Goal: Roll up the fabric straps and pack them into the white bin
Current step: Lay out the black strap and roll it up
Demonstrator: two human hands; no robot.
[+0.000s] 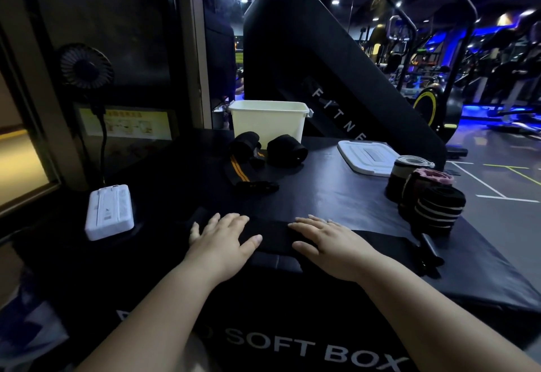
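Note:
A black fabric strap lies flat across the near edge of the black soft box. My left hand and my right hand both press on it with straight fingers, palms down. The white bin stands open at the back of the box. In front of it lie two black rolled straps and an unrolled black strap with orange stripes. At the right edge stand three rolled straps, one beige, one pink, one black with pale stripes.
The bin's white lid lies at the back right. A white power bank rests at the left, cabled to a small black fan. A black pen-like item lies at the right. Gym machines fill the background.

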